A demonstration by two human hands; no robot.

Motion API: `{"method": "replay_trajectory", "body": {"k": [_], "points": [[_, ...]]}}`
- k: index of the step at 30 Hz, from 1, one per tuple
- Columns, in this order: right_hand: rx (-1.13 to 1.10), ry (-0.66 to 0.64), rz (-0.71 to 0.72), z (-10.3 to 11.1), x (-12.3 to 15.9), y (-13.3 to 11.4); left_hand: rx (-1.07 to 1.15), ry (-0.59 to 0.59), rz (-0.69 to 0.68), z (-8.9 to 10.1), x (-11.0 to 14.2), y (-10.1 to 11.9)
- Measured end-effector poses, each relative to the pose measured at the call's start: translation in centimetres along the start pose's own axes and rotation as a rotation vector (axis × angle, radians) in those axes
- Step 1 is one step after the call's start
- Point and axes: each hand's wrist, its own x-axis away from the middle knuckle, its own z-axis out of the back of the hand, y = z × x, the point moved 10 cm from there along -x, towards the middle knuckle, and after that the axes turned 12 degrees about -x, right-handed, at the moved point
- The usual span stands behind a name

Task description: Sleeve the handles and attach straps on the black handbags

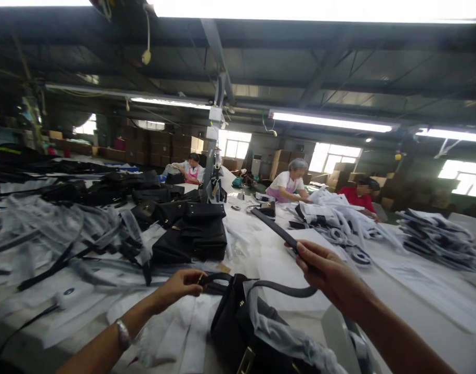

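Note:
A black handbag (232, 317) with gold-coloured fittings stands on the worktable (300, 280) close in front of me, cut off by the lower edge of the view. My left hand (186, 283) pinches a black strap end with a small gold-coloured buckle, left of the bag's top. In my right hand (319, 262), thumb and fingers close on a black strap (275, 227). One part of it points up and away over the table, and another part loops down toward the bag. Translucent wrapping (277, 332) lies across the bag's top and right side.
Black bags (191, 231) are piled behind the left hand. Wrapped straps (105, 228) lie heaped at the left. Wrapped pieces (339, 213) and a stack of flat wrapped items (436, 239) are at the right. Several people sit or stand across the table, near a post (212, 156).

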Motion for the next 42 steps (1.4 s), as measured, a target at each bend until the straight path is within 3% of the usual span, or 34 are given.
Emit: {"method": "replay_trajectory", "body": {"k": [3,5,10,14,18,28,32,35,37,42], "points": [[0.04,-0.03,-0.09,0.5,0.1,2.5,0.046,0.131,-0.044,2.1,0.1,2.8],[0.082,-0.071,-0.137,0.3,0.0,3.9,0.075,0.189,-0.093,2.4,-0.1,5.1],[0.147,-0.15,-0.146,-0.6,-0.7,5.9,0.185,0.213,-0.188,-0.2,-1.7,9.0],[0.163,-0.183,-0.15,-0.7,-0.9,7.2,0.285,0.166,-0.199,-3.0,-2.9,9.6],[0.141,-0.191,-0.172,-0.7,-1.1,8.4,0.356,0.127,-0.203,-4.4,-3.2,9.8],[0.091,-0.187,-0.243,-1.0,-1.6,10.4,0.466,0.153,-0.196,-3.9,-2.7,9.2],[0.028,-0.189,-0.226,-1.6,-1.8,10.3,0.462,0.141,-0.208,-4.7,-2.6,9.4],[0.031,-0.151,-0.163,-2.7,-2.5,9.7,0.426,0.096,-0.191,-6.6,-2.5,9.9],[0.119,-0.061,-0.047,-3.1,-3.2,8.4,0.369,0.054,-0.184,-8.2,-2.5,10.6],[0.659,0.078,0.382,-4.9,-2.7,3.5,0.082,0.092,-0.266,-9.2,-2.6,13.2]]}}
